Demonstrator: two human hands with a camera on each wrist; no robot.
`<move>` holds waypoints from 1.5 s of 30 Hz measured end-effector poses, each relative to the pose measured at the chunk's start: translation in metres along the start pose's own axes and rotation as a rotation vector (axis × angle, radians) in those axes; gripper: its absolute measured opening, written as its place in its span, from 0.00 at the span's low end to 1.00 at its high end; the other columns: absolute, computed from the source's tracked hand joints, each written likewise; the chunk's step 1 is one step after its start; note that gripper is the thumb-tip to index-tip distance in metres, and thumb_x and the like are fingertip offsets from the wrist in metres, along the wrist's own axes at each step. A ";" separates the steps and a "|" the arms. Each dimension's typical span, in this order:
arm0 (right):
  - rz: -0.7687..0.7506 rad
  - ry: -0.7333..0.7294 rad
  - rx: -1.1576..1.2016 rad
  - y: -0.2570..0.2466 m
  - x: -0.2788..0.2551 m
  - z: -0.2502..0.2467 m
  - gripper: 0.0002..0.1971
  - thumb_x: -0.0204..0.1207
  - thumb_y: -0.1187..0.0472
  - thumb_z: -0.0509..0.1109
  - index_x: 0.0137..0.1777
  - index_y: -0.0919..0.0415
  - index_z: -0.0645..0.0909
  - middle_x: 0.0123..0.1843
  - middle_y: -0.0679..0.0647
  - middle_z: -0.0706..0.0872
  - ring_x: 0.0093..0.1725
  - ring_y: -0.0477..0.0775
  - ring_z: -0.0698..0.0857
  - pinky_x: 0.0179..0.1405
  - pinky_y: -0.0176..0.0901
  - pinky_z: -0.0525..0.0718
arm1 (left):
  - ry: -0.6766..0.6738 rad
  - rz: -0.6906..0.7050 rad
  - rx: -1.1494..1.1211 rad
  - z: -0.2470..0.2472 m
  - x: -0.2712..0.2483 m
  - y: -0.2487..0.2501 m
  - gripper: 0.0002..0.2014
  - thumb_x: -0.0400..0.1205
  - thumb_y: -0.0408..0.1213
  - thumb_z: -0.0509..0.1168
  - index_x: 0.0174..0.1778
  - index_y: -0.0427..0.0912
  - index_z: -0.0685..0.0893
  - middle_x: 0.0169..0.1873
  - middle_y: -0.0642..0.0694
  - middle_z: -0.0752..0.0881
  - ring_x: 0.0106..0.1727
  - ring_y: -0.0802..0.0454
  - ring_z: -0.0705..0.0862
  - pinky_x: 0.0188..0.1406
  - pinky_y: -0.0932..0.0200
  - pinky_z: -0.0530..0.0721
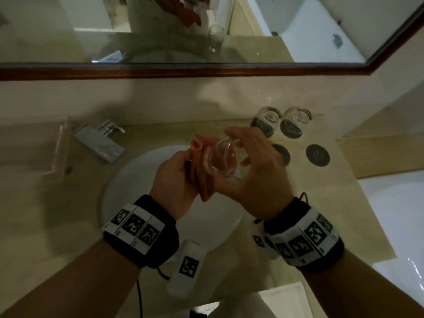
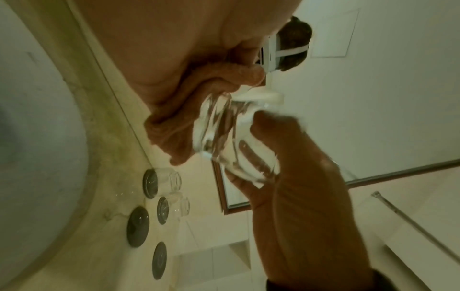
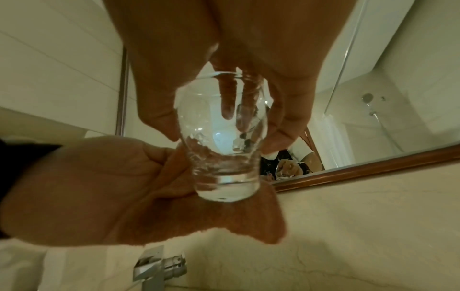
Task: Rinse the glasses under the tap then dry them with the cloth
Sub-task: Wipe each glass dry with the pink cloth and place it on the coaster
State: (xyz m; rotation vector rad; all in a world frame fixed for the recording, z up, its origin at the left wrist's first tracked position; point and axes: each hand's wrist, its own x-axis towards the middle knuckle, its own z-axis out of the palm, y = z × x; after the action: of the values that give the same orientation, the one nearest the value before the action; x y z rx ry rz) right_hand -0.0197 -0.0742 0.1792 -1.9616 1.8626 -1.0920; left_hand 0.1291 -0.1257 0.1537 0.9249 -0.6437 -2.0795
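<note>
Over the sink, my right hand (image 1: 250, 166) grips a clear glass (image 1: 220, 159) tilted on its side. Thumb and fingers wrap its rim end (image 3: 224, 147). My left hand (image 1: 176, 173) holds an orange cloth (image 1: 199, 157) bunched in its fingers. The cloth (image 3: 236, 220) lies against the glass's base and lower side. In the left wrist view the cloth (image 2: 174, 126) sits just left of the glass (image 2: 224, 137), touching it. Two more glasses (image 1: 266, 120) (image 1: 296, 120) stand upside down on dark coasters behind my right hand.
The chrome tap (image 1: 101, 141) stands back left of the white basin (image 1: 128, 180). Left of the tap is a clear tray (image 1: 59, 150). Two bare dark coasters (image 1: 281, 153) (image 1: 317, 155) lie on the counter at the right. A framed mirror (image 1: 206, 72) runs along the wall.
</note>
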 end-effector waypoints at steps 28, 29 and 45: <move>-0.134 -0.153 0.101 -0.009 0.039 0.046 0.34 0.59 0.51 0.86 0.67 0.56 0.80 0.60 0.49 0.83 0.54 0.48 0.83 0.47 0.37 0.83 | 0.244 0.114 0.041 -0.036 -0.002 0.011 0.22 0.88 0.34 0.54 0.34 0.39 0.89 0.31 0.42 0.87 0.34 0.48 0.86 0.28 0.57 0.84; -0.100 -0.130 0.082 -0.005 0.041 0.045 0.35 0.59 0.51 0.86 0.67 0.57 0.79 0.60 0.50 0.82 0.53 0.48 0.82 0.46 0.37 0.83 | 0.254 0.125 0.054 -0.036 -0.001 0.014 0.19 0.88 0.32 0.54 0.39 0.33 0.88 0.29 0.45 0.88 0.33 0.51 0.87 0.28 0.60 0.84; 0.361 0.003 0.749 -0.006 0.040 0.032 0.42 0.51 0.54 0.91 0.64 0.57 0.74 0.58 0.45 0.89 0.58 0.45 0.91 0.56 0.48 0.91 | 0.003 0.367 0.152 -0.025 -0.004 0.022 0.16 0.86 0.26 0.58 0.68 0.38 0.80 0.47 0.20 0.77 0.31 0.21 0.65 0.29 0.40 0.63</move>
State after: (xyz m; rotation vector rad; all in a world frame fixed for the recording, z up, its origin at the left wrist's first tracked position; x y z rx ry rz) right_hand 0.0024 -0.1211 0.1752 -1.1552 1.4159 -1.3919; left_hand 0.1602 -0.1390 0.1553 0.8217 -0.9067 -1.7212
